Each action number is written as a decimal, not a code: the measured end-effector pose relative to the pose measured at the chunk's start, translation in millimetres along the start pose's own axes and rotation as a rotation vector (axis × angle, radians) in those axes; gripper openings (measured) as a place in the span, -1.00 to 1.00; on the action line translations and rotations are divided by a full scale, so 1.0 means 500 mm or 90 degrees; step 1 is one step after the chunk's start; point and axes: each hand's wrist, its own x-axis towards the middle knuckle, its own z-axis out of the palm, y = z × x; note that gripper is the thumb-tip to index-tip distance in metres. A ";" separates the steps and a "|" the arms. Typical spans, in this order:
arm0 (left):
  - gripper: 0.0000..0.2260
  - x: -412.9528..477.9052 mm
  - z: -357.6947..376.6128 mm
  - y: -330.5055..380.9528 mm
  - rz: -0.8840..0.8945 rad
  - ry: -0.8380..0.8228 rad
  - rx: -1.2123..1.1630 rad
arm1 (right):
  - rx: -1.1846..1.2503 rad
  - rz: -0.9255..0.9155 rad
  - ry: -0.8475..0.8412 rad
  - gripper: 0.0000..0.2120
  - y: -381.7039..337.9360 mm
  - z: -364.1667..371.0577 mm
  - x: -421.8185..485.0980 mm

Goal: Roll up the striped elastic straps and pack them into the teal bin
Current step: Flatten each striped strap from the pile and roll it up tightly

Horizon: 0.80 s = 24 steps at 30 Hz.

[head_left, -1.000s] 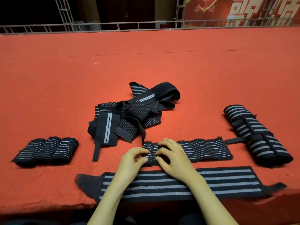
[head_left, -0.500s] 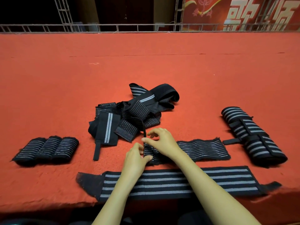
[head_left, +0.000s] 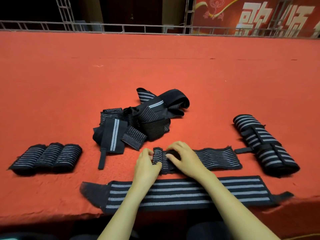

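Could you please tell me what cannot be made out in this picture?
- Teal bin: nowhere in the head view.
- Thin-striped strap: its roll's near end hidden by the left hand and right hand.
- Wide-striped strap: middle covered by left forearm and right forearm.
- Tangled pile: overlapping straps, count unclear.

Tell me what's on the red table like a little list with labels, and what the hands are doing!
Hands: left hand and right hand both grip the thin-striped strap, partly rolled
Finished rolls: three small rolls at left; big rolls at right
Waiting: tangled pile behind; wide strap flat at near edge
Teal bin: not in view
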 end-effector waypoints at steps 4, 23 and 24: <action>-0.74 -0.003 -0.042 -0.029 -0.037 0.017 -0.040 | -0.015 -0.078 -0.137 -0.62 -0.028 0.000 -0.025; -0.85 -0.042 -0.096 -0.078 0.165 0.001 0.029 | -0.043 -0.059 -0.138 -0.54 -0.058 0.039 -0.039; -0.82 -0.044 -0.103 -0.078 0.151 -0.030 0.012 | -0.042 -0.046 -0.134 -0.53 -0.052 0.036 -0.045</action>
